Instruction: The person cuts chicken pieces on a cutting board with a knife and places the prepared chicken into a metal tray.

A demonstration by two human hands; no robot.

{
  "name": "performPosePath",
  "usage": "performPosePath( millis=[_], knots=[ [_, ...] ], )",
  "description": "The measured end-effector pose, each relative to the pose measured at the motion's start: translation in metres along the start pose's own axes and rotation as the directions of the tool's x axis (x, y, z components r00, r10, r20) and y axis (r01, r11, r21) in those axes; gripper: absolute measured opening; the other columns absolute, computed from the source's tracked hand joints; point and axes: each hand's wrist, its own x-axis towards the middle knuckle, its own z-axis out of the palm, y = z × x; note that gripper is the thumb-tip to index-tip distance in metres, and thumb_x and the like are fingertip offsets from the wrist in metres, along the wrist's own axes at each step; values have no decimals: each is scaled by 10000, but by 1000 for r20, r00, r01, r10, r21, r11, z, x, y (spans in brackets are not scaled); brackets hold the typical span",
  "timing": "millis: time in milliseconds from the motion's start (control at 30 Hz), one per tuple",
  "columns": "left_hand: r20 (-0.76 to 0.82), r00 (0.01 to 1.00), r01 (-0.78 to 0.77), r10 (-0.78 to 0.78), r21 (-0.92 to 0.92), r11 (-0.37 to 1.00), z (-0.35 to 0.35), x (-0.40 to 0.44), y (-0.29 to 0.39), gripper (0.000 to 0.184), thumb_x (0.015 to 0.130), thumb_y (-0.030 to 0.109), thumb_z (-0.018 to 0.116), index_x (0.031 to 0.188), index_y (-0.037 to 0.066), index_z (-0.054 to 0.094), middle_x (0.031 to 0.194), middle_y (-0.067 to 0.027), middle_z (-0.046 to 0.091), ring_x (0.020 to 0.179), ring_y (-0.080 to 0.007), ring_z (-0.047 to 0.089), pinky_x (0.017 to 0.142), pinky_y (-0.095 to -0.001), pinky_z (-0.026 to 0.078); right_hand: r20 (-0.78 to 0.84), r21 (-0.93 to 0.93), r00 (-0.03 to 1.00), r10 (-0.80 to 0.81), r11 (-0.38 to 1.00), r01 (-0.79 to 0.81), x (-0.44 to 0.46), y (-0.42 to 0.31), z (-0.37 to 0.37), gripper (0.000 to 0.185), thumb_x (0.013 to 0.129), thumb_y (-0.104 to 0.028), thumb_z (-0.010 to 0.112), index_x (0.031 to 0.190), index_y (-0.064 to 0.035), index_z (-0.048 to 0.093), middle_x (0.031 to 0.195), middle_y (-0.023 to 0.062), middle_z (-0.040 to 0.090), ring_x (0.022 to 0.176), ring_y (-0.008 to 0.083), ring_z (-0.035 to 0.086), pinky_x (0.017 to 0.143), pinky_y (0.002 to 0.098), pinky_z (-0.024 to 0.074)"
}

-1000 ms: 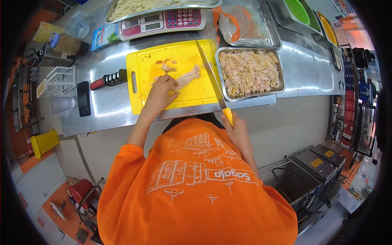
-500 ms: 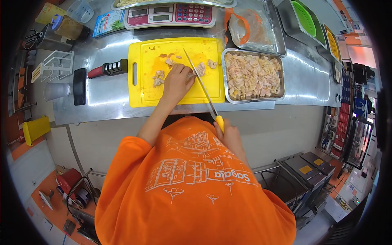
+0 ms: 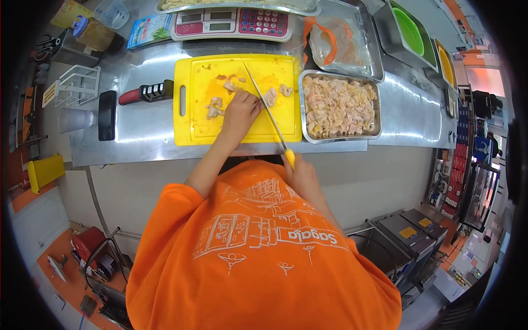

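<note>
My right hand [image 3: 302, 177] grips a long knife [image 3: 268, 111] by its yellow handle. The blade slants up and left across the yellow cutting board [image 3: 201, 129], right beside the fingertips of my left hand [image 3: 241, 113]. Those fingers are curled and pressed down on a piece of raw meat, which they mostly hide. Left of that hand lies a small clump of pale meat [image 3: 214, 108], with more scraps [image 3: 230, 86] above it. To the blade's right are two pale pieces, one close to the edge [image 3: 270, 97] and a smaller one [image 3: 285, 89] farther off.
A metal tray [image 3: 341, 104] of cut pale meat stands against the board's right side. Left of the board are a knife sharpener [image 3: 146, 92], a black phone-like slab [image 3: 107, 115] and a plastic cup [image 3: 76, 120]. Behind are a scale [image 3: 231, 25] and a plastic bag [image 3: 335, 44].
The knife and my right hand have shifted slightly left and back toward my body. My left hand stays at nearly the same spot on the board. The view has tilted a little.
</note>
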Motion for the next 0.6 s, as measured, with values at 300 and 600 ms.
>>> performPosePath(
  millis=[300,600],
  knots=[
    [13,998,56,-56,-3,998,-4,-4,3,143,771,70,720,870,10,636,876,-133,591,875,-329,595,755,-404,498,-20,-27,1000,22,999,-22,-13,10,-9,342,964,-321,571,926,18,552,656,301,605,657,509,604,583,574,479],
    [-28,1000,11,-7,121,993,-48,-37,-5,221,765,78,740,951,41,625,929,-108,584,929,-329,572,842,-418,449,41,9,998,-44,999,43,-32,12,-18,332,967,-306,571,930,21,533,652,290,607,643,491,612,555,545,479]
  ],
)
